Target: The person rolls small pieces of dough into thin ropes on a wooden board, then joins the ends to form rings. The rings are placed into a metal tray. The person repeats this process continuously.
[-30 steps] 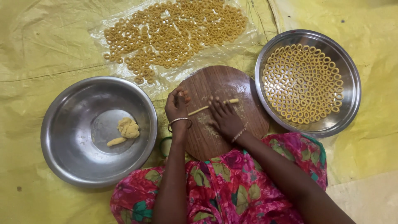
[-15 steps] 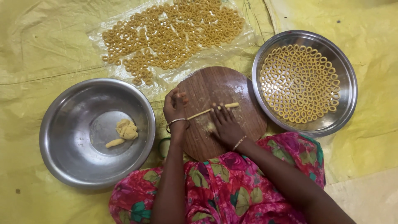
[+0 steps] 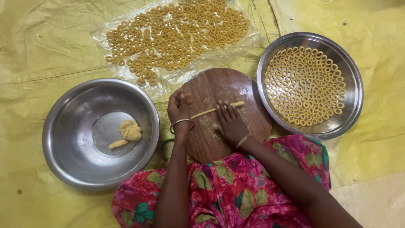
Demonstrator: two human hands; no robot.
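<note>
A thin rope of yellow dough [image 3: 205, 112] lies across a round wooden board [image 3: 223, 86] in front of me. My right hand [image 3: 230, 122] rests flat on the rope's right part, fingers spread over it. My left hand [image 3: 179, 107] is curled at the rope's left end, fingertips pinched together there; a bangle sits on that wrist. Whether the left fingers grip the dough end I cannot tell.
A steel bowl [image 3: 63, 139] at left holds a lump of dough [image 3: 130, 131] and a small piece. A steel plate [image 3: 348, 109] at right is filled with several raw dough rings. A clear plastic sheet [image 3: 105, 29] beyond carries several more rings. Yellow tarp covers the floor.
My right hand has slid back and forth over the dough rope, which looks a little longer and thinner. My left hand stays at its left end.
</note>
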